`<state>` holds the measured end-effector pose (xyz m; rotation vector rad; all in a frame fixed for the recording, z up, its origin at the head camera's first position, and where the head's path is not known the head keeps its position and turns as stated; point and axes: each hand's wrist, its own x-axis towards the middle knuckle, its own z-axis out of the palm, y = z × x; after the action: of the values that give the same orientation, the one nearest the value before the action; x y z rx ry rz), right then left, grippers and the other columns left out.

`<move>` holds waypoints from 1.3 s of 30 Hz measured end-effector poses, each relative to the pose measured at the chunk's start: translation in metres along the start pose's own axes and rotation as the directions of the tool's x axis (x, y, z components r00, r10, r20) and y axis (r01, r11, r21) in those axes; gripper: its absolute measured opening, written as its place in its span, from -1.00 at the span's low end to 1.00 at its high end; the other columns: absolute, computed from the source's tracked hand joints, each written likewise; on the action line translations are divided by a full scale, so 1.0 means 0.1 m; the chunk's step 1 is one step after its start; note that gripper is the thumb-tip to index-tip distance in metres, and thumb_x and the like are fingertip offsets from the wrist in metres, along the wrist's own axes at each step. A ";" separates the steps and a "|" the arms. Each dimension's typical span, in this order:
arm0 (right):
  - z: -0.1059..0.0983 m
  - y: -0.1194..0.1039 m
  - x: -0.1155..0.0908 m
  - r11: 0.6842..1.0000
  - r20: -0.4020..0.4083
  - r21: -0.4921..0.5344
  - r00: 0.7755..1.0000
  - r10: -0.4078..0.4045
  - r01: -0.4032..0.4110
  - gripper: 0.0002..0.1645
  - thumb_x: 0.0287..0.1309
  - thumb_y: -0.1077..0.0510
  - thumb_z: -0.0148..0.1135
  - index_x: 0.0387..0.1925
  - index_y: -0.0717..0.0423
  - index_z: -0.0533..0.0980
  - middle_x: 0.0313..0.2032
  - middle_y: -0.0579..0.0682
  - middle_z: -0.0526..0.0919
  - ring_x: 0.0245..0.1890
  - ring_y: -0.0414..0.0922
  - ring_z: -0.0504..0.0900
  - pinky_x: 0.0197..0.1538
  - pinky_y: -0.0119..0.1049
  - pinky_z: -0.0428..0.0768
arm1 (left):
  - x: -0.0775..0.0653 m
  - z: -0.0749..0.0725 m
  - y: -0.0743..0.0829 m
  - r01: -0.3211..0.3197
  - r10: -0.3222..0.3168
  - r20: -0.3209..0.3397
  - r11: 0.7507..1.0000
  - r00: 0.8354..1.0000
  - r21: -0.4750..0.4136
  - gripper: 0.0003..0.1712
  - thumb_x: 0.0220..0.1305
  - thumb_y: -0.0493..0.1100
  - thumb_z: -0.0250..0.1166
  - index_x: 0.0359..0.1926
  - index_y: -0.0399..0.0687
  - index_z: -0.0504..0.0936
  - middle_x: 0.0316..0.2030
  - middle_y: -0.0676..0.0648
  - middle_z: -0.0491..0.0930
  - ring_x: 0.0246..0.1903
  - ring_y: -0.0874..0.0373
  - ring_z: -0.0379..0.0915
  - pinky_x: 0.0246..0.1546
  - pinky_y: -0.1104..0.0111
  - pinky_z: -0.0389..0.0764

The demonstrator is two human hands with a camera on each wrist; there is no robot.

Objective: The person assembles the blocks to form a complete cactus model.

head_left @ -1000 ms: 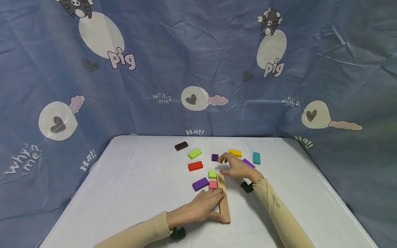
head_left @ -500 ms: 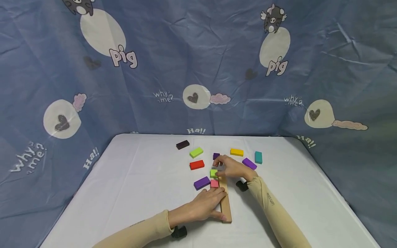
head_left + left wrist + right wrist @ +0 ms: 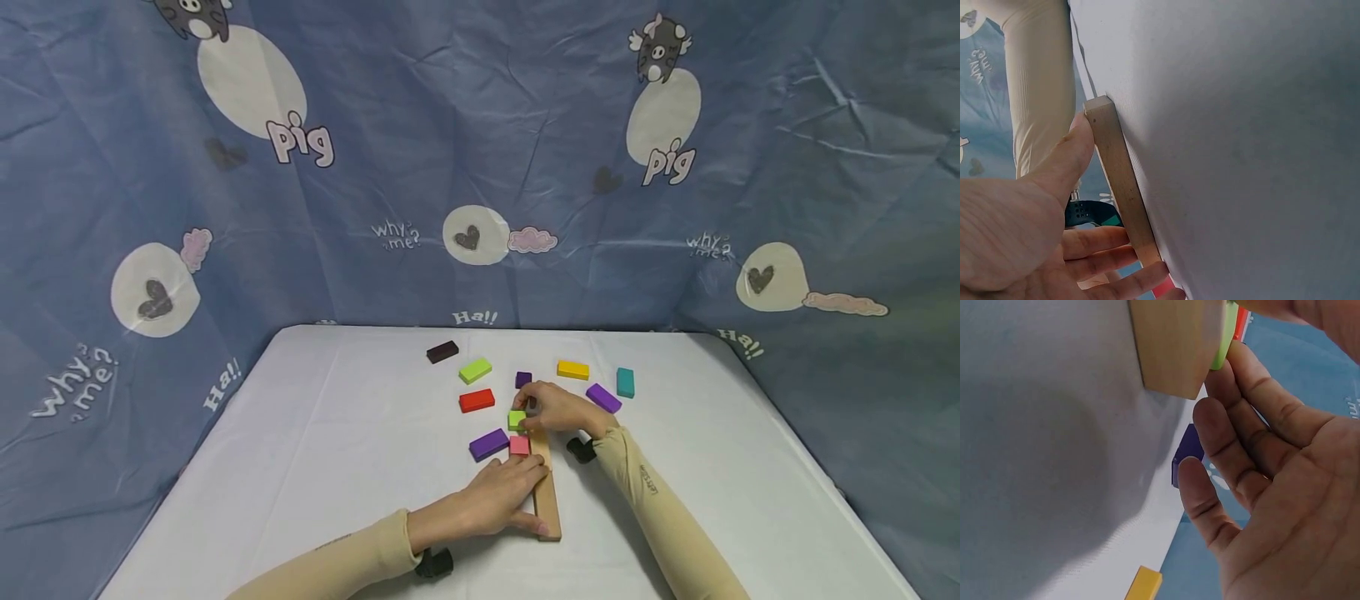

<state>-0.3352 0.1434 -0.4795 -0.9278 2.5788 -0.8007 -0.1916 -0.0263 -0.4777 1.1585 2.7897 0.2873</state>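
A long wooden strip lies lengthwise in front of me, and in the left wrist view its narrow end shows. My left hand rests along it, thumb touching near the close end and fairly straight fingers farther up. Against the strip's left side sit a pink block and, beyond it, a small lime green block. My right hand pinches the green block between thumb and fingertips; in the right wrist view only a sliver of that block shows beside the wood.
A purple block lies left of the pink one. Farther back are red, lime green, black, dark purple, yellow, violet and teal blocks on the white table.
My right hand has come left and toward me from near the dark purple block onto the small lime green block. The left hand stays on the wooden strip.
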 end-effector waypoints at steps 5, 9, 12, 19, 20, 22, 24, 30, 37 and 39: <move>-0.01 0.01 0.03 1.000 -0.015 -0.016 1.000 0.010 -0.010 -0.72 0.00 0.17 0.41 -0.18 0.01 0.59 -0.25 -0.15 0.61 -0.23 -0.17 0.48 -0.05 -0.23 0.49 | 0.00 -0.01 0.01 0.001 -0.001 -0.003 1.000 1.000 0.000 -0.06 0.01 0.43 0.25 0.29 -0.04 0.40 0.24 0.05 0.38 0.19 0.14 0.36 -0.01 0.17 0.52; -0.04 0.02 0.06 1.000 -0.033 -0.023 0.999 0.006 -0.007 -0.73 0.03 0.21 0.40 -0.17 0.05 0.61 -0.23 -0.13 0.63 -0.21 -0.17 0.49 0.00 -0.22 0.50 | 0.00 -0.01 0.01 0.005 -0.005 -0.002 1.000 1.000 0.003 -0.05 0.00 0.43 0.25 0.30 -0.04 0.39 0.25 0.04 0.38 0.20 0.13 0.35 0.01 0.16 0.51; -0.05 0.05 0.08 0.999 -0.050 -0.034 0.999 0.004 -0.006 -0.73 0.04 0.21 0.39 -0.16 0.07 0.62 -0.21 -0.12 0.64 -0.20 -0.16 0.50 0.01 -0.22 0.50 | 0.00 -0.01 0.02 0.009 -0.009 0.005 1.000 1.000 -0.008 -0.05 0.00 0.42 0.25 0.30 -0.05 0.39 0.26 0.03 0.38 0.22 0.11 0.34 0.03 0.12 0.51; -0.08 0.13 0.09 0.998 -0.087 -0.057 0.996 -0.006 0.001 -0.72 0.06 0.16 0.41 -0.13 0.05 0.63 -0.18 -0.11 0.67 -0.17 -0.17 0.53 0.03 -0.22 0.54 | 0.01 -0.01 0.01 0.019 -0.018 0.019 1.000 1.000 -0.021 -0.05 0.01 0.42 0.25 0.31 -0.03 0.38 0.27 0.03 0.37 0.23 0.10 0.33 0.05 0.08 0.50; -0.09 0.13 0.09 0.999 -0.090 -0.051 0.996 -0.002 -0.002 -0.72 0.06 0.17 0.41 -0.13 0.04 0.64 -0.17 -0.11 0.67 -0.16 -0.17 0.53 0.04 -0.21 0.54 | 0.01 -0.01 0.01 0.018 -0.018 0.020 1.000 1.000 -0.018 -0.05 0.01 0.43 0.24 0.31 -0.02 0.38 0.27 0.03 0.37 0.22 0.10 0.34 0.04 0.08 0.50; -0.10 0.15 0.09 0.999 -0.095 -0.036 0.995 0.004 -0.008 -0.73 0.07 0.18 0.40 -0.13 0.04 0.64 -0.16 -0.11 0.68 -0.15 -0.17 0.54 0.07 -0.19 0.54 | 0.01 -0.01 0.00 0.020 -0.020 0.021 1.000 1.000 -0.017 -0.05 0.01 0.44 0.24 0.31 -0.01 0.38 0.27 0.04 0.37 0.23 0.11 0.33 0.05 0.08 0.50; -0.11 0.15 0.09 1.000 -0.100 -0.017 0.995 0.007 -0.009 -0.73 0.06 0.20 0.40 -0.14 0.05 0.64 -0.16 -0.09 0.68 -0.14 -0.15 0.54 0.07 -0.16 0.54 | 0.01 0.00 -0.01 0.020 -0.020 0.021 1.000 1.000 -0.013 -0.05 0.01 0.44 0.23 0.31 0.00 0.38 0.27 0.05 0.37 0.22 0.12 0.33 0.05 0.08 0.50; -0.14 0.15 0.06 1.000 -0.106 -0.028 0.994 0.007 -0.010 -0.72 0.08 0.19 0.39 -0.11 0.09 0.64 -0.15 -0.05 0.68 -0.15 -0.12 0.56 0.05 -0.17 0.55 | 0.02 0.00 -0.02 0.014 -0.014 0.015 1.000 1.000 0.006 -0.06 0.00 0.44 0.23 0.31 0.01 0.38 0.25 0.06 0.38 0.20 0.12 0.35 0.02 0.10 0.51; -0.17 0.19 0.02 0.998 -0.124 -0.044 0.992 0.033 -0.039 -0.71 0.06 0.20 0.40 -0.13 0.13 0.63 -0.17 -0.03 0.67 -0.16 -0.13 0.56 0.04 -0.16 0.54 | 0.01 0.00 -0.04 0.004 -0.004 0.002 1.000 1.000 0.012 -0.05 -0.01 0.45 0.24 0.29 0.00 0.40 0.24 0.06 0.40 0.18 0.13 0.37 -0.01 0.16 0.52; -0.17 0.22 0.01 0.998 -0.130 -0.054 0.991 0.031 -0.039 -0.72 0.06 0.19 0.40 -0.14 0.12 0.63 -0.18 -0.04 0.67 -0.18 -0.16 0.55 0.01 -0.19 0.55 | 0.01 0.00 -0.05 0.003 -0.003 -0.004 1.000 1.000 0.009 -0.05 -0.02 0.45 0.25 0.29 0.00 0.40 0.24 0.05 0.40 0.18 0.12 0.37 -0.02 0.17 0.52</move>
<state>-0.3539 0.1634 -0.4790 -0.8706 2.7347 -0.8069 -0.1958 -0.0288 -0.4785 1.1573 2.7988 0.2771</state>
